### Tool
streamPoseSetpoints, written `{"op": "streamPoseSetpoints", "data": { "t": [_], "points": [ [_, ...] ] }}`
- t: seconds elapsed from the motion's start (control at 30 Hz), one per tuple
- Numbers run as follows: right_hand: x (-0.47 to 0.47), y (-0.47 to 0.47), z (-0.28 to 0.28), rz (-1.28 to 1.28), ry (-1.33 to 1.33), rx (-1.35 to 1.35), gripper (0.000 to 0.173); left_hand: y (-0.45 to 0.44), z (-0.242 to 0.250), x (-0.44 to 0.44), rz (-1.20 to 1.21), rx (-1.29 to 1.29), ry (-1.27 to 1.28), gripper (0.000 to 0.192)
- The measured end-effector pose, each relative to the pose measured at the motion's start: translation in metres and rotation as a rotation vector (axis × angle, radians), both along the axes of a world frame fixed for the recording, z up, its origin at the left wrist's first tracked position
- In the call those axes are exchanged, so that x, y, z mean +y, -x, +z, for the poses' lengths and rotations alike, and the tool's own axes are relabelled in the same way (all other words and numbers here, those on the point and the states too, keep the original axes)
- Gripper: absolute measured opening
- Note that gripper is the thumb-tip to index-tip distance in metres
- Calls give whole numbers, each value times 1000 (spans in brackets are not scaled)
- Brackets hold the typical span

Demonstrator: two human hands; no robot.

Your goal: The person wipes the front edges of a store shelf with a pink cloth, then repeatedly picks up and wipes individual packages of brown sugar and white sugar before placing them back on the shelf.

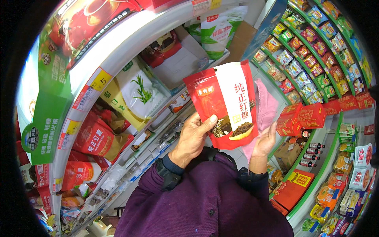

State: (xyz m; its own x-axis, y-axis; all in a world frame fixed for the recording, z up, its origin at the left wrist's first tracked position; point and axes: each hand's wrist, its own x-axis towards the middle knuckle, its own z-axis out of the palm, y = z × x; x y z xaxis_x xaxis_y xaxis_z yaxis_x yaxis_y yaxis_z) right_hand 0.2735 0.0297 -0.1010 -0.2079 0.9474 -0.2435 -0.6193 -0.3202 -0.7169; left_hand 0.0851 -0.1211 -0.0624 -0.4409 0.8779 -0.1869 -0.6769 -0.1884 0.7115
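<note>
A red and white stand-up pouch of brown sugar (223,103) is held upright before my chest, its printed front towards the camera. My left hand (195,136) grips its lower left corner, thumb on the front and fingers behind. A pink cloth (266,103) hangs behind the pouch's right edge, against my right hand (263,140). That hand is partly turned palm inwards, the cloth between it and the pouch; how firmly it holds the cloth is hard to tell.
At the left, shelves carry more red sugar pouches (94,139), a white and yellow sugar bag (142,91) and an opened carton (183,59). Snack racks (311,53) curve along the right, with red gift boxes (309,115) and small dark bottles (311,154) below.
</note>
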Motion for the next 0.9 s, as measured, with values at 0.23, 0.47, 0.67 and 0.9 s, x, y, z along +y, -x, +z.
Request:
{"op": "streamPoseSetpoints", "data": {
  "t": [0.23, 0.47, 0.67, 0.9],
  "points": [
    [11, -12, 38, -28, -251, 117, 50, 8, -4, 1, 26, 44, 29, 36],
    [-1, 11, 62, 50, -571, -189, 51, 7, 1, 1, -17, 39, 16, 37],
    [8, 54, 89, 19, -1151, -730, 39, 2, 1, -1, -78, 12, 38, 35],
    [-34, 77, 89, 220, -1591, -888, 40, 5, -10, -5, 25, 88, 25, 37]
  ]
}}
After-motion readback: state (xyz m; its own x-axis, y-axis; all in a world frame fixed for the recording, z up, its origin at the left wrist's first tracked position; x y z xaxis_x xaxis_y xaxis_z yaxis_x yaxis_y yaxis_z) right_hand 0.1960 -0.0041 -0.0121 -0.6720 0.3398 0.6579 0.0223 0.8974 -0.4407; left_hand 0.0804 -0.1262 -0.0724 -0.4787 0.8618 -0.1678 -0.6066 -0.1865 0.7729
